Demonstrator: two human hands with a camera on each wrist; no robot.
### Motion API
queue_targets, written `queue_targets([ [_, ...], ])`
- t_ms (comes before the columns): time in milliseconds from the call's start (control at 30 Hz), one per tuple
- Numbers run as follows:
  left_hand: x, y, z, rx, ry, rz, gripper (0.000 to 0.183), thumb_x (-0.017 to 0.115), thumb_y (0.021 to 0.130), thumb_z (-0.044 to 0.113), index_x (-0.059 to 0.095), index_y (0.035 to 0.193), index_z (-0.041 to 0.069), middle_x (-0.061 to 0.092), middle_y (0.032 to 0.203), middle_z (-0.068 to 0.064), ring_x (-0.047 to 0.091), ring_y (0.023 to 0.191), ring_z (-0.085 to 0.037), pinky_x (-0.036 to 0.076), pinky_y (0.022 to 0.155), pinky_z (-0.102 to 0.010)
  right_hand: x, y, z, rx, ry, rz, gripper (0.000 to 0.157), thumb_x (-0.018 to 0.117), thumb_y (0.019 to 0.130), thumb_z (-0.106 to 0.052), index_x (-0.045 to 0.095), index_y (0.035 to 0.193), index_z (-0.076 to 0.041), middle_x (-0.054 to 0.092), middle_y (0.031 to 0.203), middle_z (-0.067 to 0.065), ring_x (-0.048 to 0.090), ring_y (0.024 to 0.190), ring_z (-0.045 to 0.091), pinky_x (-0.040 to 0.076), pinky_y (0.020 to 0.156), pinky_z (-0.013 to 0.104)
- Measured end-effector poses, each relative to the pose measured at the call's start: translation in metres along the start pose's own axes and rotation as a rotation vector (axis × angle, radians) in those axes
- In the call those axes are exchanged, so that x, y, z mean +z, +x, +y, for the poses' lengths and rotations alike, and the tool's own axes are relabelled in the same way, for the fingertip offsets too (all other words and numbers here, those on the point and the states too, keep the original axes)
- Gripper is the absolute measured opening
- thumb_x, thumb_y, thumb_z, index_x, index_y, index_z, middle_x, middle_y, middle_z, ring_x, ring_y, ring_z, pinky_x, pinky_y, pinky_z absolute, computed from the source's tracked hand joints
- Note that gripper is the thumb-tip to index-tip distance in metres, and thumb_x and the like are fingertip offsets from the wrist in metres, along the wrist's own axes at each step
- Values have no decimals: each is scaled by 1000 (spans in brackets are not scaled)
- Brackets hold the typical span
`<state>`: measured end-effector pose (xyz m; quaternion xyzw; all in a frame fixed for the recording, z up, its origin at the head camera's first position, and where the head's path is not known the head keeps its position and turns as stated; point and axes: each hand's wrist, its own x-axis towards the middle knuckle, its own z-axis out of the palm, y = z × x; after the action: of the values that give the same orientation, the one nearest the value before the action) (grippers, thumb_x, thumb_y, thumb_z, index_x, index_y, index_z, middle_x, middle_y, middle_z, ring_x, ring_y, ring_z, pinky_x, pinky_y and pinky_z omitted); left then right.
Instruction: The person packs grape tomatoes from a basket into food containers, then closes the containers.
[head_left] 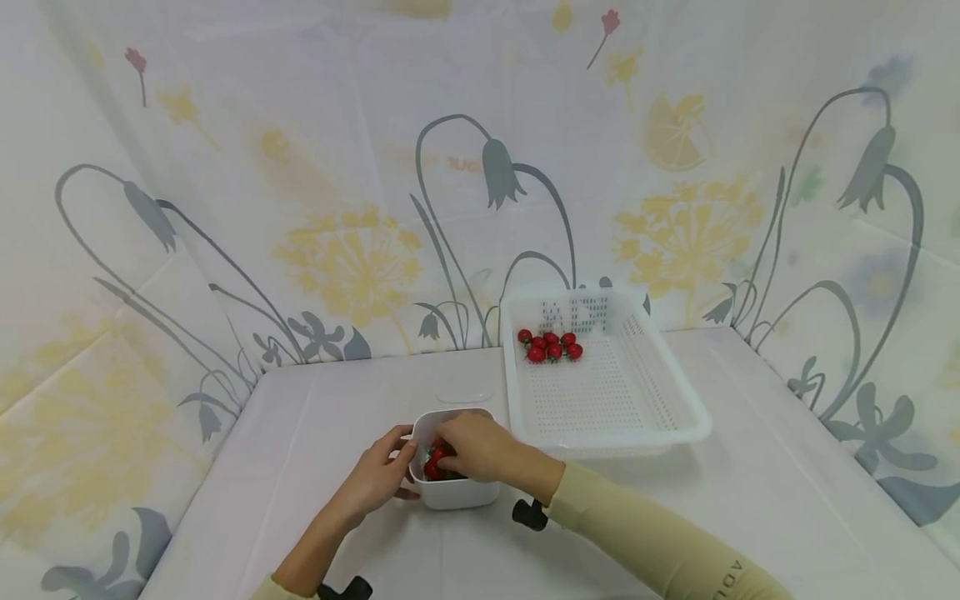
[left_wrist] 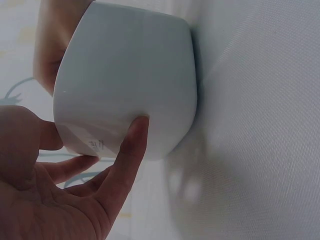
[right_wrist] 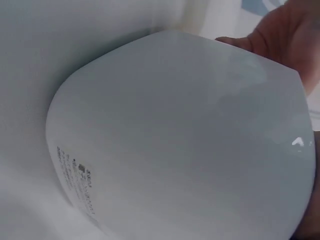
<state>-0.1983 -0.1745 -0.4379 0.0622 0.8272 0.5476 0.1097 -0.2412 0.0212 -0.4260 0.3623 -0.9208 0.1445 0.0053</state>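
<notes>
A small white container (head_left: 459, 493) with rounded corners stands on the table. My left hand (head_left: 381, 468) holds its left side, thumb at the rim and other fingers spread along the outer wall; the left wrist view shows a fingertip (left_wrist: 137, 131) against that wall. Into the container from the right reaches my right hand (head_left: 480, 446), bent downward over red strawberries (head_left: 433, 467). Its thumb lies right at the fruit, while the other fingertips are hidden, so I cannot tell whether it grips one. The container wall (right_wrist: 175, 135) fills most of the right wrist view.
A larger white perforated basket (head_left: 686, 425) stands behind and to the right, with several red strawberries (head_left: 553, 352) grouped at its back left. A clear, flat lid-like piece (head_left: 465, 397) lies behind the container. A floral curtain (head_left: 337, 167) hangs at the table's back edge.
</notes>
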Motion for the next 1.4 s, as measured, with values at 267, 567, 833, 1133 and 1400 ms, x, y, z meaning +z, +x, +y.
queue_targets([
  [267,0,-1,1,3,-8,-5,41,47,109,17,45,147,1,53,137,-29,62,82,-22,65,67,-45,4,0,-3,49,-40,-6,18,77,93,-31,72,99,-15,69,85,-7,61,77,7,53,68,23],
  [567,1,0,-3,-9,-15,8,41,49,109,17,45,147,2,54,136,-28,61,82,-22,65,67,-44,8,1,-3,90,-81,-23,21,83,88,-31,74,101,-17,68,83,-7,59,74,9,53,71,28],
  [833,2,1,-3,-9,-9,15,43,48,109,18,44,148,0,54,136,-28,63,82,-21,65,66,-43,6,2,-5,111,-71,-27,27,88,83,-25,76,105,-17,71,89,-5,64,81,11,56,75,29],
  [1133,0,1,-1,-11,-4,6,44,48,109,19,42,149,0,54,137,-27,62,83,-21,65,66,-44,4,5,-3,94,-26,-34,21,85,84,-14,76,103,-14,72,88,-4,64,79,10,58,74,28],
  [1400,1,2,-3,-19,0,9,44,48,109,20,43,149,0,54,137,-27,63,83,-21,65,67,-44,-13,1,2,35,159,-58,20,82,87,-10,75,105,-7,73,91,1,60,78,8,54,69,21],
])
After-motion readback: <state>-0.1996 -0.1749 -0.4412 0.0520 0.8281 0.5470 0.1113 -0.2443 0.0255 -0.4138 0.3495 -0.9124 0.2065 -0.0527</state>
